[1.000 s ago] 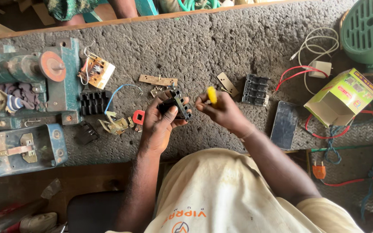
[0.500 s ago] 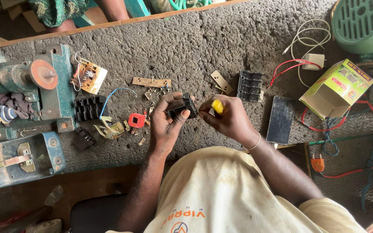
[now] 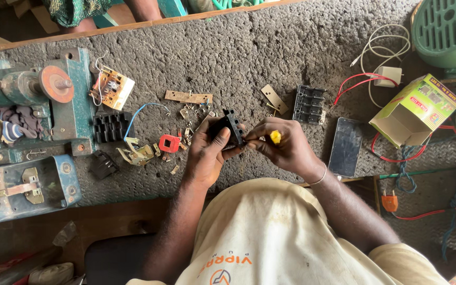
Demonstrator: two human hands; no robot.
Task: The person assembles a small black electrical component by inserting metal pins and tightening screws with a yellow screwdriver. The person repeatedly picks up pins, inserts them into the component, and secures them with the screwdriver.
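Observation:
My left hand (image 3: 207, 153) grips a small black plastic electrical part (image 3: 227, 129) above the grey carpeted bench (image 3: 249, 58). My right hand (image 3: 286, 148) holds a yellow-handled screwdriver (image 3: 275, 137), its tip pressed against the right side of the black part. Both hands meet at the middle of the bench, just in front of my chest. Small metal contacts and screws (image 3: 188, 119) lie scattered just beyond my left hand, next to a red coil bobbin (image 3: 168, 143).
A teal metal machine (image 3: 32, 100) and a blue metal box (image 3: 25, 187) sit at the left. Black housings (image 3: 111, 126) (image 3: 309, 104), a circuit board (image 3: 113, 87), a phone (image 3: 346, 146), an open green carton (image 3: 415, 111), red wires (image 3: 354, 84), a white charger (image 3: 389, 76) and a green fan (image 3: 449, 29) surround the hands.
The view has shifted slightly. My hands have drawn closer together, and the screwdriver tip has come up against the black part, which stays in my left hand.

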